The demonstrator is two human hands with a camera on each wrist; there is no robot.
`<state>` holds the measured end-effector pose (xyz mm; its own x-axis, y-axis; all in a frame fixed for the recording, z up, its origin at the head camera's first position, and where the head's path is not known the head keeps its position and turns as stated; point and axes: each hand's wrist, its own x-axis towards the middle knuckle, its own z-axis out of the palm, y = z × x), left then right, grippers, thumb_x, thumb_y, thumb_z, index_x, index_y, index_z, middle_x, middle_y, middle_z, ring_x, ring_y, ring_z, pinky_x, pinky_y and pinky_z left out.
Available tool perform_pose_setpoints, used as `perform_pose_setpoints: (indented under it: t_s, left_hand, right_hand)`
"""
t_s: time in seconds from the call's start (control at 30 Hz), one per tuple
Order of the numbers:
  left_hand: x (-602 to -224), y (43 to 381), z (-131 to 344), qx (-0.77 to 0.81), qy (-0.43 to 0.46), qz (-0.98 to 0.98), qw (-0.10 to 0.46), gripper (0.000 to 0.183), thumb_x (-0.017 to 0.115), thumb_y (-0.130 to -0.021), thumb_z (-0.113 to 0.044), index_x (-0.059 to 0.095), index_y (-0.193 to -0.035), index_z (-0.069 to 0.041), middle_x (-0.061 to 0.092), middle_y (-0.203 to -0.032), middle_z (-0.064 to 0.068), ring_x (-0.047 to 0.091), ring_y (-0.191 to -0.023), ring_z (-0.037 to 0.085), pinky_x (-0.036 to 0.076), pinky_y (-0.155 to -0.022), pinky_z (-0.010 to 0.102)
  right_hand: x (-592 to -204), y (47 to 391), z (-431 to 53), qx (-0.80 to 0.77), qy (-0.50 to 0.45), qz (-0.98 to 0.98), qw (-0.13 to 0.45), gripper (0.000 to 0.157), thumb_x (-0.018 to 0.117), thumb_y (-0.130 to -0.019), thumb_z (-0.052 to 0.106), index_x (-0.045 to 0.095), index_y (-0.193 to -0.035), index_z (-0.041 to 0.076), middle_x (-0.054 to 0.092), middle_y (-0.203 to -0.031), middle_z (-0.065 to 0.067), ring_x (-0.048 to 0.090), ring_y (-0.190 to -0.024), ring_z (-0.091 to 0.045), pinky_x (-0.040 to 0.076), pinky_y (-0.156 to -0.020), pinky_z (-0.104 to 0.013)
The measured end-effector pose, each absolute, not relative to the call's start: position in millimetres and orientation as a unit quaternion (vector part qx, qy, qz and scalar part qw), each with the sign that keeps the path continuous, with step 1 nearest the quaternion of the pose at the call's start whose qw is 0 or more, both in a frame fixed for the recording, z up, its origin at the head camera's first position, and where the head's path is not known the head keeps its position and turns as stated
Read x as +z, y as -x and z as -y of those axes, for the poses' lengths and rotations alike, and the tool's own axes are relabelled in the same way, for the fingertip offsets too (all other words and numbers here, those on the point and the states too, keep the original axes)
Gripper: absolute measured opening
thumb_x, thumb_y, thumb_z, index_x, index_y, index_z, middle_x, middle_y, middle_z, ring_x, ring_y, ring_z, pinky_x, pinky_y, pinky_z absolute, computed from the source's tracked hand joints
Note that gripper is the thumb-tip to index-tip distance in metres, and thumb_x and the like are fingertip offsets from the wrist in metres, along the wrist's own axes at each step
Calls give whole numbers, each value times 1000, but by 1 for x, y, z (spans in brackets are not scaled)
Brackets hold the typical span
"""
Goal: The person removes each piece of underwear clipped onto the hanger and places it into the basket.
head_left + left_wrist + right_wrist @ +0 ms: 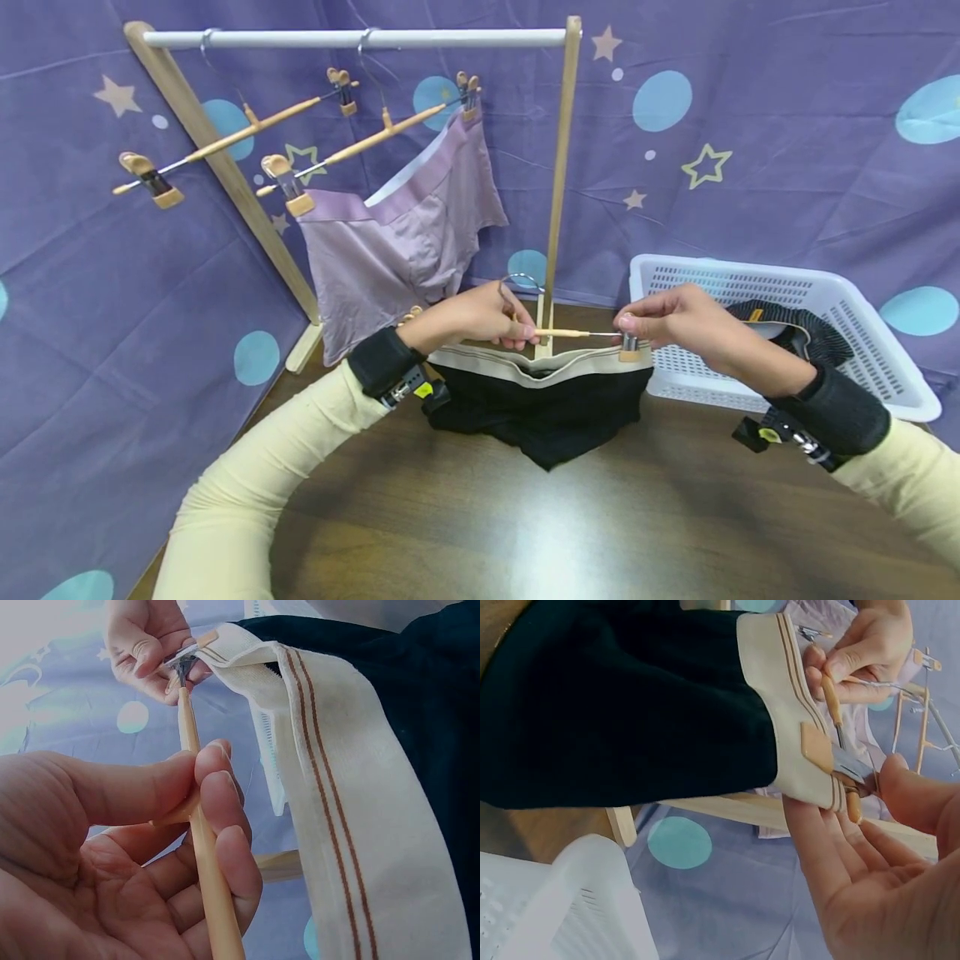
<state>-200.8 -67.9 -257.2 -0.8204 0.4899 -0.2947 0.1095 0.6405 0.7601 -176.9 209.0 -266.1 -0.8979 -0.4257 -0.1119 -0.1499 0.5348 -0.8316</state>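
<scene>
In the head view my left hand grips a hanger, my right hand its clip; black shorts hang below, over a brown table, before a purple curtain. At my left wrist, thumb and fingers curl round the bar; at my right, they pinch the clip at the waistband.

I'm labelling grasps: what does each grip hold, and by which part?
The left grip holds the hanger by its wooden bar, near the middle; the right grip pinches the hanger's end clip near its top.
</scene>
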Motion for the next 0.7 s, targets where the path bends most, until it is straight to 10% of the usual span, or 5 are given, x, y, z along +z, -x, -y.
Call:
perform_pose_setpoints:
  t_s: [0.7]
  left_hand:
    - [-260,202,66,393,-178,-866,252,18,62,-93,0,72,-102,11,64,-62,-2,57,-56,6,47,-48,12]
  right_hand:
    - [-271,174,-199,-438,112,-888,79,33,67,-92,21,72,-109,-6,75,-103,-17,64,-84,-12,56,-72,-29]
